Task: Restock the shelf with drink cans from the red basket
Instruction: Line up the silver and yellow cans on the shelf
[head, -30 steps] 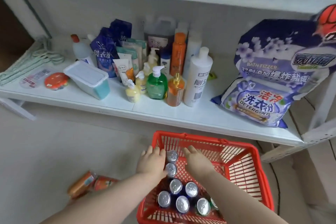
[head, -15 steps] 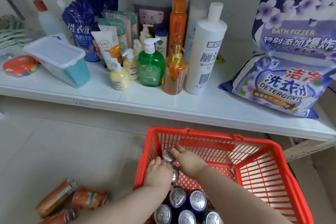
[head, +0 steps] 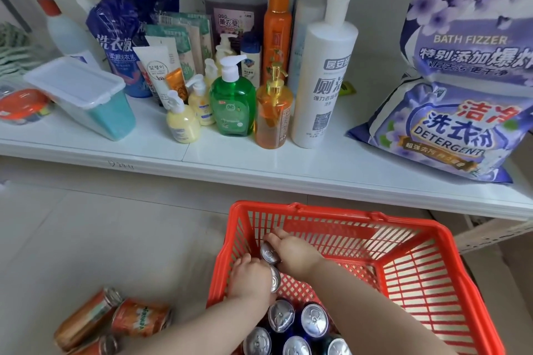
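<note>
A red plastic basket (head: 427, 242) stands on the floor below a white shelf (head: 259, 164). Both my hands are inside it at its near left corner. My right hand (head: 294, 252) grips a silver-topped can (head: 268, 253). My left hand (head: 251, 278) grips another can (head: 274, 279) just beside it. Several dark blue cans (head: 297, 326) with silver tops stand upright in the basket's near end. The bodies of the two gripped cans are hidden by my hands.
Orange cans (head: 138, 317) lie on the floor left of the basket. The shelf carries a lidded tub (head: 83, 95), pump bottles (head: 232, 101), a tall white bottle (head: 323, 78) and detergent bags (head: 450, 130). Bare shelf front shows between bottles and bags.
The camera has come closer and lower. Both hands went from resting over the cans to wrapping around one can each, and the right hand's can has tipped up slightly.
</note>
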